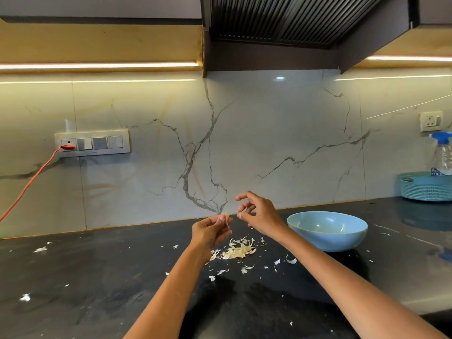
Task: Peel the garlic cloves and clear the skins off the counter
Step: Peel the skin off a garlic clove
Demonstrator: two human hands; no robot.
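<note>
Kitchen setup: big marble-look wall (269,133) with grey veins, a dark range hood (281,23) overhead, and a black stone counter (97,277) running the whole width. Off to the right sits a teal basket (425,188) with a spray bottle (443,155) standing in it, and closer in there's a light blue bowl (327,231) on the counter, just right of the person's arms. On the left wall, a switch panel (92,143) has an orange cord (31,182) plugged in. Both hands are raised above the counter, near each other but apart. Left hand (210,231) has its fingers curled and pinches a garlic clove (226,217) with papery skin hanging off it. Right hand (256,214) has its fingers loosely curled and spread; can't tell if it's holding a scrap. Right below the hands is a pile of skins (236,250), with smaller flakes scattered around the counter.
</note>
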